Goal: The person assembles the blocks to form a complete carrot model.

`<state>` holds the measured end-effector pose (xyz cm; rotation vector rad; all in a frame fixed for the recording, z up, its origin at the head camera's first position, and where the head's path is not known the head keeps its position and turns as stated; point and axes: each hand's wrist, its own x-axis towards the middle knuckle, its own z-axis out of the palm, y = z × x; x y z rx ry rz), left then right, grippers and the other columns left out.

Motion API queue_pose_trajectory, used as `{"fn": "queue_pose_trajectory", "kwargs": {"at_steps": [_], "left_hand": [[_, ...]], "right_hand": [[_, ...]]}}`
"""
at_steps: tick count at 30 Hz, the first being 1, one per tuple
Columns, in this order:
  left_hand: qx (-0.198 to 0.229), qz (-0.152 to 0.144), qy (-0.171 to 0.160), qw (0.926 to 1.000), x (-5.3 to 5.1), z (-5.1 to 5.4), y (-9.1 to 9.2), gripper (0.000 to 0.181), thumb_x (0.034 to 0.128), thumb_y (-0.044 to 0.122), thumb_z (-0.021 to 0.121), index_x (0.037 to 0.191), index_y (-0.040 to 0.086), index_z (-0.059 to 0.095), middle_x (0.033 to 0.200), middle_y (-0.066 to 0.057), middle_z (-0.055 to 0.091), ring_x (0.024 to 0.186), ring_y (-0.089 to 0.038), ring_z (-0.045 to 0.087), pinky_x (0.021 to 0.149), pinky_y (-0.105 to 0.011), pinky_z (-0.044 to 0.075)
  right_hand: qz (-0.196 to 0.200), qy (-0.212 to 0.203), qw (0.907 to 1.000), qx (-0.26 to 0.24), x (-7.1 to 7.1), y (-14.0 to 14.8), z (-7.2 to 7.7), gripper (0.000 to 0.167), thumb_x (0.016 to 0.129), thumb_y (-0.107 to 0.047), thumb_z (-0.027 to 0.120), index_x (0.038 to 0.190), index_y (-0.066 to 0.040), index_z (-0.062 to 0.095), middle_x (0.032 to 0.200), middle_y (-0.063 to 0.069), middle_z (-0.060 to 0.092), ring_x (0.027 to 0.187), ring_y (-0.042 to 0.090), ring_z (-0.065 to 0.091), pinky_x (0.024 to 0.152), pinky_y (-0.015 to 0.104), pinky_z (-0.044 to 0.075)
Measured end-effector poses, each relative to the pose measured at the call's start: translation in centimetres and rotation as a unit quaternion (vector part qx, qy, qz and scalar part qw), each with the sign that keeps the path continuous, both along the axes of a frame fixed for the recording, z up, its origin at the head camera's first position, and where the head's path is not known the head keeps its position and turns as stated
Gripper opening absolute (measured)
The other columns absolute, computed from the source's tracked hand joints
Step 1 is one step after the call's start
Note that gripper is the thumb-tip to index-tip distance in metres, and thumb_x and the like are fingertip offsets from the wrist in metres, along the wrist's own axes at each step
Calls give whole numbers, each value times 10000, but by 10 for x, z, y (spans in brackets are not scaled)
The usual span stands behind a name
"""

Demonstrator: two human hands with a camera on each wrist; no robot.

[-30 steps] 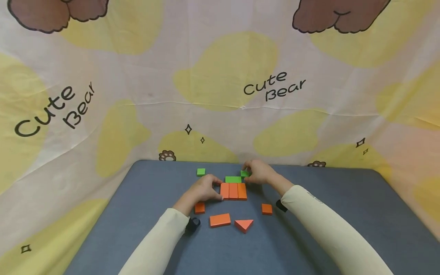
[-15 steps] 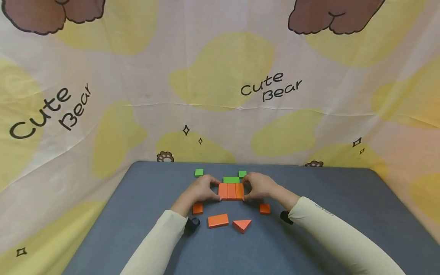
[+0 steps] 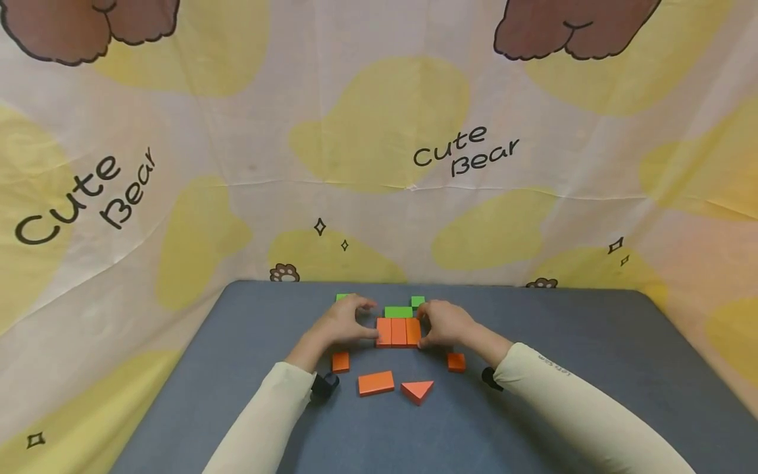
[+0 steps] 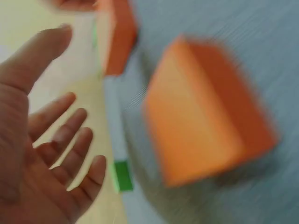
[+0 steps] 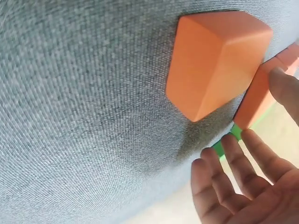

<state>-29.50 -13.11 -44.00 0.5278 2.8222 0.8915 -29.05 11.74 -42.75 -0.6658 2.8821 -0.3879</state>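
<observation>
Three orange rectangular blocks (image 3: 399, 332) lie side by side in a row, against a green rectangular block (image 3: 399, 312) behind them. At the row's left end is my left hand (image 3: 340, 322), its fingers spread and lifted away from the row; the left wrist view shows nothing between thumb and fingers. My right hand (image 3: 447, 322) stays at the row's right end, thumb at the near corner and fingertips by the far corner, with fairly straight fingers. Small green blocks stand behind: one (image 3: 418, 301) beyond my right fingers, another (image 3: 342, 297) partly hidden by my left hand.
Nearer me are a small orange block (image 3: 340, 362) on the left and another small orange block (image 3: 456, 362) on the right. Between them lie an orange rectangular block (image 3: 376, 383) and an orange triangular block (image 3: 417, 391). A printed cloth (image 3: 379, 224) hangs behind the grey table (image 3: 533, 355).
My right hand has come from the right green block to the row's right end. My left hand has just drawn back leftward from the row, its fingers opening and rising.
</observation>
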Motion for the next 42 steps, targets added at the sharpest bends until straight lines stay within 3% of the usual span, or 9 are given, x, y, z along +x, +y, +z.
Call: {"fn": "queue_pose_trajectory", "kwargs": {"at_steps": [5,9,13,20,26,34,42], "left_hand": [[107,420,340,9985,-16,14,-24,607,792,358,775,1323,134,584,1289,-95,570,1158,-310,550,928,-496,481],[18,548,368,9978,-29,18,-41,597,808,344,758,1326,107,579,1319,-149,556,1177,-353,542,933,-520,475],[165,542,264,9980,-37,11,-51,572,820,299,753,1314,67,583,1312,-180,558,1161,-383,543,923,-521,474],[591,918,2,9940,-41,-8,-60,506,825,253,749,1272,56,616,1293,-161,591,1145,-358,560,929,-486,480],[465,1100,29,9928,-42,-19,-60,395,844,201,706,1213,70,661,1217,-153,623,1020,-288,573,873,-438,477],[410,1220,35,9917,-46,-24,-53,338,853,173,711,1180,93,682,1167,-124,637,1009,-266,578,867,-436,484],[585,1102,-134,9921,-46,-17,-20,313,840,194,722,1148,145,698,1162,-75,659,1055,-244,608,901,-439,502]], "right_hand": [[-84,-140,9999,42,1,-1,1,512,710,-341,845,1130,-113,663,1001,52,641,872,187,575,784,398,519],[-193,-197,9996,65,1,-1,2,514,701,-347,852,1130,-131,670,1006,47,640,868,182,569,790,397,518],[-224,-251,9994,32,1,1,2,523,690,-344,861,1130,-131,677,1024,50,646,868,183,571,790,398,520],[-257,-265,9993,-50,-2,-1,0,526,679,-340,871,1125,-134,682,1031,51,644,875,186,571,797,398,520],[-275,-281,9992,-74,-2,1,0,538,677,-333,874,1134,-125,682,1057,62,647,910,201,585,822,410,519],[-389,-326,9985,-197,-1,1,-1,519,678,-322,875,1121,-130,685,1057,58,653,916,203,585,841,407,519],[-453,-380,9978,-290,-3,1,-3,510,670,-310,882,1106,-135,683,1049,62,654,909,202,580,847,412,518]]}}
